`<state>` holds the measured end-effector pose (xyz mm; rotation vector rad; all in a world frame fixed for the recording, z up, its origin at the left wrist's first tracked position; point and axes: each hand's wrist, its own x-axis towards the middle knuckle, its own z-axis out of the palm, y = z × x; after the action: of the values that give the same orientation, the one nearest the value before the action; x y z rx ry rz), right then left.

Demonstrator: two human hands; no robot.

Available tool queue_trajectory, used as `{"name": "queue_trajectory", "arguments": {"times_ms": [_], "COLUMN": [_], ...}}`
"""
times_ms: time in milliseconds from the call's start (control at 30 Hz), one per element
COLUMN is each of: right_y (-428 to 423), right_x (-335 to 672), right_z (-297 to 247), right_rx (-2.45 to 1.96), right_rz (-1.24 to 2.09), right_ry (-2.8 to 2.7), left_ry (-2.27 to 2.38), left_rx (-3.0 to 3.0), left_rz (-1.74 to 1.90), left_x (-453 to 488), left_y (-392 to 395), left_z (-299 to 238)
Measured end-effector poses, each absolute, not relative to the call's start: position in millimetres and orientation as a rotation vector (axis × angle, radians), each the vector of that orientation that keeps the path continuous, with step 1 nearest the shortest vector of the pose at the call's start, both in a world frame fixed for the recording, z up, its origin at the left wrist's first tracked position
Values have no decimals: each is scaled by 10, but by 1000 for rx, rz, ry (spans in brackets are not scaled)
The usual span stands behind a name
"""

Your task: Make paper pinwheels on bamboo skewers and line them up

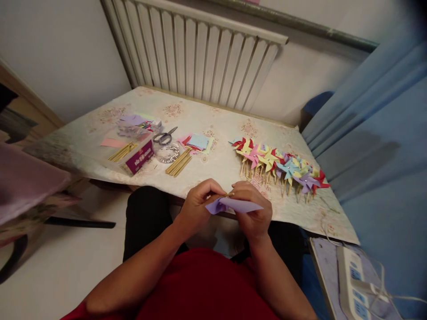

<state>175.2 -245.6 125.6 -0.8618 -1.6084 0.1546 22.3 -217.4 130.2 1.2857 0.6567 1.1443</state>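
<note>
Just over the table's front edge, a purple paper pinwheel (242, 206) is between my two hands, its sheet partly folded and curled. My left hand (198, 204) pinches its left side, fingers closed. On the other side my right hand (255, 206) is closed round the paper's right part. The tip of a thin wooden stick (229, 194) shows between the fingertips; the rest of it is hidden. Finished pinwheels (288, 169) in several colours lie in a row on the right of the table.
On the flowered tablecloth (220, 120) are bamboo sticks (179, 162), a round tub of metal fasteners (168, 153), scissors (165, 136), coloured paper squares (196, 142) and a purple-labelled plastic box (140, 155). A power strip (353, 284) lies at lower right, beside a blue curtain (387, 146).
</note>
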Motion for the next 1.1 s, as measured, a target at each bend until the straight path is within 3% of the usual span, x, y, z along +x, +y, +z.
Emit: {"name": "queue_trajectory", "arguments": {"times_ms": [233,633,1100], "right_y": [-2533,-2625,-2634], "right_x": [1767,1750,1754], "right_z": [1264,1299,1299], "right_rx": [-845,-840,-849], "right_rz": [94,313,505], "right_ry": [-1616,-1497,-1435], "left_ry": [601,531,411], "left_rx": [1532,1618,1805], "left_rz": [1200,1179,1280], "left_x": [172,176,235], "left_y": [-2166,-2212,-2163], "left_z": [1342,1484,1291]}}
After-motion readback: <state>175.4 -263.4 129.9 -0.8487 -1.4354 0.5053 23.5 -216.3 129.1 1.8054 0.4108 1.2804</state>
